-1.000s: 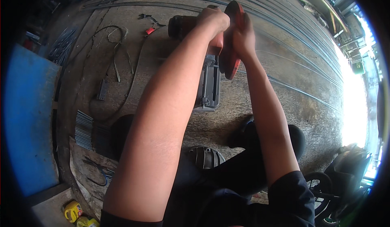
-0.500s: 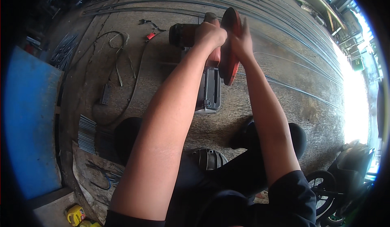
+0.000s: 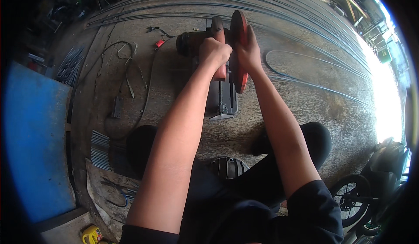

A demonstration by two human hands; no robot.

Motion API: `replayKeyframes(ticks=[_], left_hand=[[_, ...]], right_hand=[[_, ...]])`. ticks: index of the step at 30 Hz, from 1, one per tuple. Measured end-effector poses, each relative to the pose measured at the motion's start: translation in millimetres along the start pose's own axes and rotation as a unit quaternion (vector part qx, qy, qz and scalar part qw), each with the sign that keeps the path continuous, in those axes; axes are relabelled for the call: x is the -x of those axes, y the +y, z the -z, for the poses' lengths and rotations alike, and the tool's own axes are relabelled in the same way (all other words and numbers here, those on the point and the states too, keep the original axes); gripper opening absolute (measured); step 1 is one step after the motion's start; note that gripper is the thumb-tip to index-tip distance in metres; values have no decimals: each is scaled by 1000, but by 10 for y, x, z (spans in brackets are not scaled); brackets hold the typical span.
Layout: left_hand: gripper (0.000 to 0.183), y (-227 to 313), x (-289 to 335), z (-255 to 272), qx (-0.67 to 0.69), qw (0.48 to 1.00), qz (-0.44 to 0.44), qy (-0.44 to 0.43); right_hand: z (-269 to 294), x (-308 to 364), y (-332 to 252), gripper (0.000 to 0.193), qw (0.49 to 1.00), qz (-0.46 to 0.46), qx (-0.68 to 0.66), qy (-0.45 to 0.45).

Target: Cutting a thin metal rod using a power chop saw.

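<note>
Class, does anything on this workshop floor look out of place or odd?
Mainly the cord, left of the machine: it lies in loose, uneven loops, which looks untidy against the neat row of short rods nearby. No spill stands out; I cannot tell whether anything is damaged.

The left hand hides the middle of the red housing.

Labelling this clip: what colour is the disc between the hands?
The disc is red, darker on its left side, clearest in the head view.
</note>
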State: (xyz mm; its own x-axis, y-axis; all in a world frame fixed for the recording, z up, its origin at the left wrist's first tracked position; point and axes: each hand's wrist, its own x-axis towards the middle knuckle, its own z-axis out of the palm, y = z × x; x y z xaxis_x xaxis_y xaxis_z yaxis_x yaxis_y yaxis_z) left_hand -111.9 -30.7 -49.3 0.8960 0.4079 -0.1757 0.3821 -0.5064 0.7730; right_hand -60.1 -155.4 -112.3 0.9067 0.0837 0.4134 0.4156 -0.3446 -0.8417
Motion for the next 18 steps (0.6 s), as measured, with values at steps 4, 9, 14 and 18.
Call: replayKeyframes(ticks=[4, 9, 14, 18], left_hand=[[36, -45, 43, -31, 12, 1000, 3, 9], [33, -86, 112, -45, 9, 1000, 1, 3], [32, -127, 196, -85, 15, 999, -2, 32], [33, -171, 249, -101, 26, 999, -3, 31]], right_hand=[[-14, 86, -12, 70, 999, -3, -29, 16], [8, 137, -14, 71, 1000, 2, 21, -6], [-18, 221, 8, 71, 1000, -13, 1, 4], [-26, 282, 43, 70, 999, -26, 32, 4]])
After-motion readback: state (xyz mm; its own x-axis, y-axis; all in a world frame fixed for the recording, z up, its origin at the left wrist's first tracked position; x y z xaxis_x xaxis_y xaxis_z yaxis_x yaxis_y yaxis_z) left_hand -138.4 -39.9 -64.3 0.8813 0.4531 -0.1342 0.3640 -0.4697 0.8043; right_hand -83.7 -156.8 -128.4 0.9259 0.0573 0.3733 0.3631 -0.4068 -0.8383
